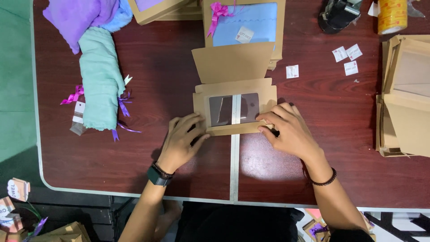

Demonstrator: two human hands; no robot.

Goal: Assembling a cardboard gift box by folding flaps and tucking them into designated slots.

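A flat kraft-cardboard box with a clear window [234,109] lies near the middle of a dark reddish-brown table [148,76], its lid flap [232,62] standing open on the far side. The left hand [182,141] presses its spread fingers on the box's near left corner, and the right hand [289,130] pins the near right edge with fingers flat; neither is closed around anything, though a small dark object may sit under the right fingers. Just beyond the flap sits a second window box [244,24] holding a folded light-blue towel with a pink ribbon bow [218,11] and a small tag. To the left lies a rolled mint-green towel [101,78] among purple ribbons, with a purple towel [78,15] above it. Small white stickers [347,56] lie scattered to the right, near a roll of yellow tape [393,15] and a black tape dispenser [338,14]. Flattened cardboard boxes [405,96] are stacked at the right edge. A green floor [15,67] shows past the table's left rim.
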